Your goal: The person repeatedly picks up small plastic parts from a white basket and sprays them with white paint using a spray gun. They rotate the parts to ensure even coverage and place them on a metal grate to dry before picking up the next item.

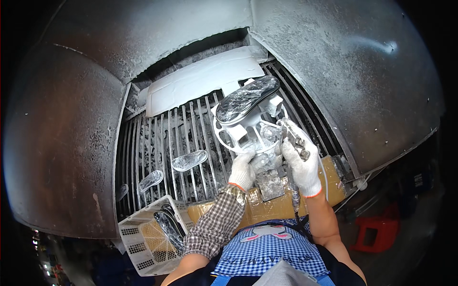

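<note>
A dark shoe sole (245, 100), shiny as if wrapped in clear film, lies on white blocks atop a round, open-spoked white stand (221, 138). My left hand (244, 172), in a white knit glove, is closed at the near-left rim of this stand; its fingertips are partly hidden. To the right of the stand my gloved right hand (304, 167) is wrapped round a metal spray gun (299, 147) coated with pale residue. A dark hose fitting (295, 195) hangs below that hand. Beneath the stand sits a crusted block-like base (271, 185).
Metal slats (191, 126) carry several film-covered sole-shaped pieces (189, 160) at left. A white plastic basket (143, 224) holds more dark soles (169, 226). Pale cardboard (191, 86) lies at the back. Metal walls (353, 71) enclose the sides. A red stool (377, 233) stands at right.
</note>
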Demonstrator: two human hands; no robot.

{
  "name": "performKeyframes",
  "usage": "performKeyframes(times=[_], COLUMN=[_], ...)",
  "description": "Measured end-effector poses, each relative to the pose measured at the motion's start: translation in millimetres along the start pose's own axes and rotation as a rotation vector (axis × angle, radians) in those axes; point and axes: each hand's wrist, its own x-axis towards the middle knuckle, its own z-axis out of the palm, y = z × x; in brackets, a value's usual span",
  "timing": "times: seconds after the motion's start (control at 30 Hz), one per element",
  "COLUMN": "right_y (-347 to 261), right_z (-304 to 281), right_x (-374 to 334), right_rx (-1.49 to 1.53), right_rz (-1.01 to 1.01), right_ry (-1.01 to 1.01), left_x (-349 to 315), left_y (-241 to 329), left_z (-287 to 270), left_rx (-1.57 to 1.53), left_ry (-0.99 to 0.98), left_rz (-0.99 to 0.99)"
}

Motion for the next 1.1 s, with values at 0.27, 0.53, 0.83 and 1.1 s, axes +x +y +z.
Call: performKeyframes(times=[0.27, 0.53, 0.83, 1.1], right_y=[15, 17, 1, 4], right_z=[-9, -15, -13, -19], right_x=[2, 0, -7, 9], right_rx=[0.084, -0.087, 0.114, 0.136], right_rz=[0.023, -0.1, 0.038, 0.013], right_ry=[0.106, 0.198, 0.06, 0.187], left_x=[2, 1, 1, 4], left_y=[-5, -4, -2, 1], left_z=[-3, -1, -4, -11], left_rx=[-0.045, -0.059, -0.076, -0.091], left_ry=[0.036, 0.042, 0.045, 0.014], left_rz=[0.036, 0.021, -0.004, -0.002])
